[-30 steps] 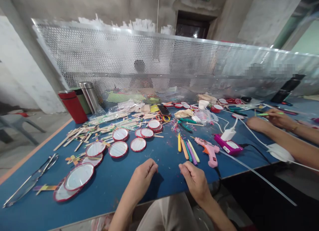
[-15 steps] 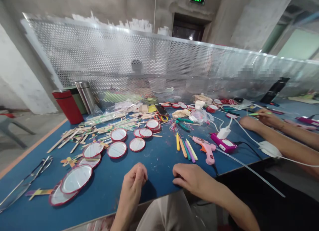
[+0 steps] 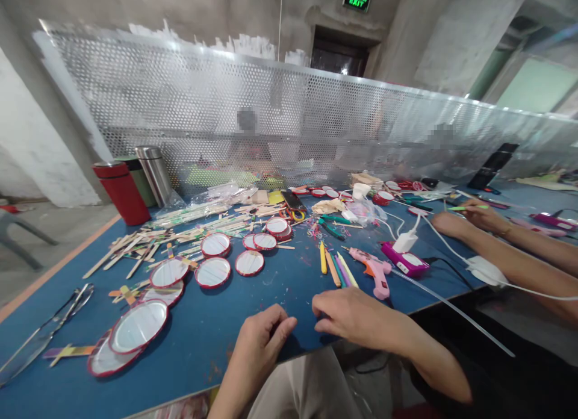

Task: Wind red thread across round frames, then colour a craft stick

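Note:
My left hand (image 3: 266,335) rests at the front edge of the blue table (image 3: 271,286), its fingers curled down and the thumb apart from them; nothing shows in it. To its right, my right hand (image 3: 345,316) lies on the table with bent fingers, just in front of several coloured sticks (image 3: 341,270). No object is visible in it. A pink glue gun (image 3: 372,271) lies behind and to the right of that hand. Several round red-rimmed discs (image 3: 213,273) lie to the left, some overlapping.
Loose wooden sticks (image 3: 135,247) spread across the back left, near a red bottle (image 3: 121,193). A purple power strip (image 3: 405,259) with white cables sits at the right, beside another person's arms (image 3: 497,250). Eyeglasses (image 3: 49,328) lie far left.
My left hand has moved right, closer to my right hand, and its thumb has come away from the fingers. My right hand has shifted slightly towards the coloured sticks.

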Demonstrator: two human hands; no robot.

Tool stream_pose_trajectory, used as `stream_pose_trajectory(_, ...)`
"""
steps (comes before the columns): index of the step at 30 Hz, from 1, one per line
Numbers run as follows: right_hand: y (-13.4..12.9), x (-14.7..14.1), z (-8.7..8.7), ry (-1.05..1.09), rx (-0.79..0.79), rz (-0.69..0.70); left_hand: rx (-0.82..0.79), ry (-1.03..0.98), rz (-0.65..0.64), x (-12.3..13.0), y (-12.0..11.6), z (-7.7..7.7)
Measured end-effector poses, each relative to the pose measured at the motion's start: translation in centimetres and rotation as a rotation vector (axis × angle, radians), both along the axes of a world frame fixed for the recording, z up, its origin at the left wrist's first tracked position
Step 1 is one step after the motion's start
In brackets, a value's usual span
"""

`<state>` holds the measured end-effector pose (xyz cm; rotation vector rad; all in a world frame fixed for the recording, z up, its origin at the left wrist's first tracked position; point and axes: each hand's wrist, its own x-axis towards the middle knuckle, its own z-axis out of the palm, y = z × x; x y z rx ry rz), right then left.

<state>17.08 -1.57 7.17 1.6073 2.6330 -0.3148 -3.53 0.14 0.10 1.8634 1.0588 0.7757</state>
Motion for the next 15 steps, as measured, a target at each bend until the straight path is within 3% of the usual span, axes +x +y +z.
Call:
stream_pose_trajectory(4, 1.9, -0.3, 2.0, 0.119, 0.07, -0.003, 0.015, 0.039, -0.02, 0.0, 0.0, -0.1)
stream_pose_trajectory(7, 3.4, 0.2, 2.4, 0.218, 0.215, -0.157, 0.02, 0.04, -0.023, -0.1, -0.1, 0.0)
stream_pose_trajectory(11, 4.8, 2.7, 1.1, 0.067, 0.479, -0.474, 0.036, 0.052, -0.016, -0.1, -0.2, 0.1)
stream_pose_trajectory(15, 5.1, 4.9, -0.7, -0.026, 0.471, -0.419, 0.051, 0.059, -0.02, -0.1, -0.2, 0.0)
